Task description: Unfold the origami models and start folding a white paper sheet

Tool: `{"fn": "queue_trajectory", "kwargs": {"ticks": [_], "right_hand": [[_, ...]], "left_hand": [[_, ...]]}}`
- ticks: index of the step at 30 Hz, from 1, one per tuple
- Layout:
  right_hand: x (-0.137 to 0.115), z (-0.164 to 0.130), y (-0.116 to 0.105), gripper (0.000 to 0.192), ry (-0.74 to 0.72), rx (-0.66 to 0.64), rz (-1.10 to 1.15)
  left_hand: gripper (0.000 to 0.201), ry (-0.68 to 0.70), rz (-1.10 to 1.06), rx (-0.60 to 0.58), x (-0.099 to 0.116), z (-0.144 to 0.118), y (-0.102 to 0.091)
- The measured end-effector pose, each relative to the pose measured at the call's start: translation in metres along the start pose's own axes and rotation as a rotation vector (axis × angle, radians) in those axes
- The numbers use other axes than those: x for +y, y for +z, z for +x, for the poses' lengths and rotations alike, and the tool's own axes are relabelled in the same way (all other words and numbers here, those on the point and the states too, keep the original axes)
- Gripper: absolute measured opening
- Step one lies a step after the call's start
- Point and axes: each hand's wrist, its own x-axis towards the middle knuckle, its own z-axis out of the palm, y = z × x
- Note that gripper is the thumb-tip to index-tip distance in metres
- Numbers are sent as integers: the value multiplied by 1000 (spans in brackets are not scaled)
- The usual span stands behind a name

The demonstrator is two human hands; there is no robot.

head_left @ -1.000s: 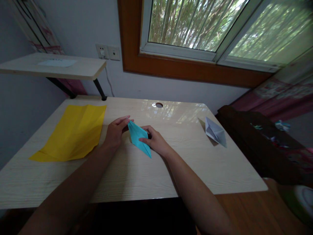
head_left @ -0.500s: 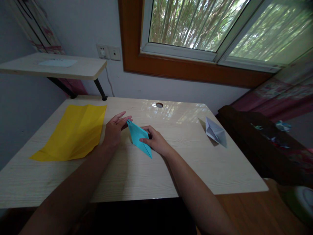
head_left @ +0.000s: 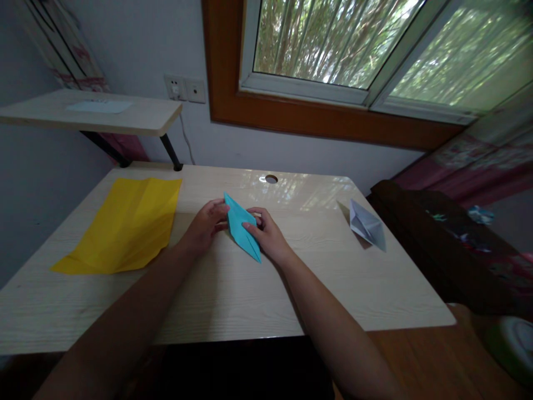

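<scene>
A turquoise sheet of paper (head_left: 241, 228), folded into a long pointed diamond, is held slightly above the middle of the desk. One point aims up and away, the other down and right. My right hand (head_left: 268, 236) pinches its right edge, thumb on the upper face and fingers behind. At the upper left edge, my left hand (head_left: 208, 222) has curled fingers closed against the paper; part of this grip is hidden.
A creased yellow sheet (head_left: 129, 228) lies on the desk (head_left: 333, 294) at left. A folded white paper piece (head_left: 367, 223) stands near the right edge. At the back left is a raised shelf (head_left: 154, 123) on black legs; a cable hole (head_left: 271, 179) is near the wall.
The turquoise paper has turned a little, its upper point moving right and up. My left hand went from stretched fingers at the tip to curled fingers along the left edge.
</scene>
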Motion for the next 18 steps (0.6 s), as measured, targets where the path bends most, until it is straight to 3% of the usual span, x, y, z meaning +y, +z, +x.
{"fn": "queue_trajectory", "kwargs": {"ticks": [3, 6, 10, 15, 18], "right_hand": [[-2, 2, 0, 39, -10, 57, 56], [-2, 4, -1, 33, -65, 163, 29], [0, 4, -2, 30, -157, 258, -81], [-4, -1, -3, 21, -294, 221, -306], [-8, -2, -3, 28, -326, 160, -379]], "left_hand": [[49, -115, 95, -128, -5, -4, 4], [47, -152, 122, -171, -10, -4, 4], [39, -104, 118, -93, -12, 0, -1], [38, -46, 92, -28, -11, 4, -4], [35, -18, 76, 6, -10, 3, -3]]}}
